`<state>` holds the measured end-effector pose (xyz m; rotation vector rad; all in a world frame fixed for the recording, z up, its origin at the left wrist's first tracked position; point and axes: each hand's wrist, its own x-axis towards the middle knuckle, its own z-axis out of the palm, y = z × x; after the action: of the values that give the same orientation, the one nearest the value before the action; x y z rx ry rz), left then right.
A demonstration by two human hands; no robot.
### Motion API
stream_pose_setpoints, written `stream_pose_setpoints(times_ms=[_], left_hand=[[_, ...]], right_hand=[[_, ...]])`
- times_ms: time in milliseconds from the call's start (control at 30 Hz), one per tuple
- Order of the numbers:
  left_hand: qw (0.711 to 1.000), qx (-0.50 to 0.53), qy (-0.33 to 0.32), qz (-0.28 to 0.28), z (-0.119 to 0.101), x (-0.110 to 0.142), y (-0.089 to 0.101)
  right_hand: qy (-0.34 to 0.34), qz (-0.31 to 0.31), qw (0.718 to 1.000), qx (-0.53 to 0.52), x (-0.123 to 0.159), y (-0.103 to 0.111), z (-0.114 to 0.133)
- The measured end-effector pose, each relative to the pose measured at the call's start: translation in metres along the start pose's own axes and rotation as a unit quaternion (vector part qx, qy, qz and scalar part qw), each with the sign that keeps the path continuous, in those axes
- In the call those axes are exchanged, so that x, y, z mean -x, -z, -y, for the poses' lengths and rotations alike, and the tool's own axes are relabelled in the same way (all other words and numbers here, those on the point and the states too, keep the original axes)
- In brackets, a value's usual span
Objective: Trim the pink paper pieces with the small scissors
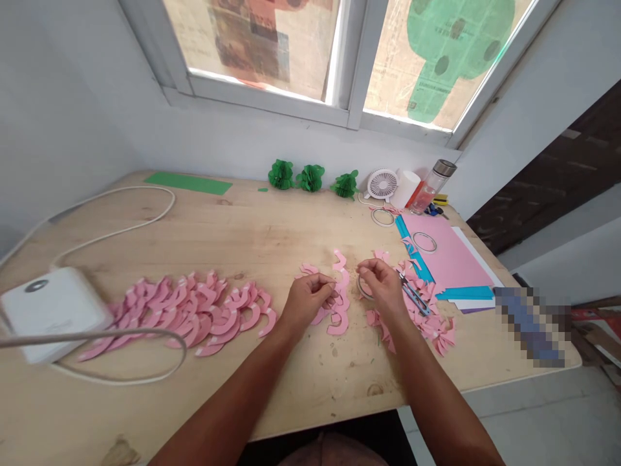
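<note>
My left hand (310, 299) is closed, with thumb and fingers pinched at the edge of a column of curved pink paper pieces (338, 322). Whether a piece is between those fingertips, I cannot make out. Just right of this column is my right hand (383, 285), its thumb and forefinger pressed together; anything in them is too small to see. A roll of tape (363, 289) lies partly hidden behind this hand. Beside it, small scissors or snips (414, 294) with a blue-grey handle rest on pink paper scraps (439, 330). More pink pieces show behind my left hand.
Many overlapping pink paper curves (194, 310) lie on the left, by a white box (55, 314) with a looping cable. Green paper ornaments (309, 178), a small fan (382, 185) and a bottle (433, 188) stand along the back. Pink sheets (446, 243) lie right.
</note>
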<state>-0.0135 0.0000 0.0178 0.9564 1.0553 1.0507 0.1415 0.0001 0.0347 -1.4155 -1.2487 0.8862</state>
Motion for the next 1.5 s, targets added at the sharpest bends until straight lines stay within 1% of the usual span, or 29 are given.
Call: stream_pose_setpoints(times_ms=[67, 100, 200, 300, 433, 600, 900, 1267, 1500], left_hand=[[1.0, 0.0, -0.002, -0.003, -0.001, 0.0, 0.001], [1.0, -0.001, -0.003, -0.004, -0.001, 0.0, 0.001], [1.0, -0.002, -0.005, -0.007, -0.001, 0.0, 0.0], [1.0, -0.003, -0.009, -0.007, -0.001, 0.0, 0.0], [1.0, -0.009, -0.006, -0.008, -0.001, -0.001, -0.001], [1.0, -0.017, -0.002, -0.014, 0.0, -0.001, -0.001], [1.0, -0.024, 0.002, -0.006, 0.002, -0.002, 0.0], [0.999, -0.029, 0.018, -0.003, 0.001, -0.002, -0.002], [0.999, -0.029, 0.019, -0.006, 0.001, -0.002, -0.002]], right_hand=[[0.012, -0.009, 1.0, 0.004, -0.002, 0.017, 0.006], [0.028, -0.021, 0.999, 0.023, -0.004, 0.027, 0.007], [0.049, -0.054, 0.991, 0.11, -0.011, 0.057, 0.0], [0.053, -0.068, 0.968, 0.238, -0.018, 0.08, -0.017], [0.054, -0.079, 0.929, 0.357, -0.023, 0.095, -0.04], [0.064, -0.057, 0.882, 0.463, -0.024, 0.1, -0.051], [0.063, -0.049, 0.853, 0.516, -0.021, 0.099, -0.053], [0.056, -0.036, 0.844, 0.533, -0.022, 0.1, -0.055], [0.046, -0.038, 0.848, 0.527, -0.023, 0.1, -0.058]])
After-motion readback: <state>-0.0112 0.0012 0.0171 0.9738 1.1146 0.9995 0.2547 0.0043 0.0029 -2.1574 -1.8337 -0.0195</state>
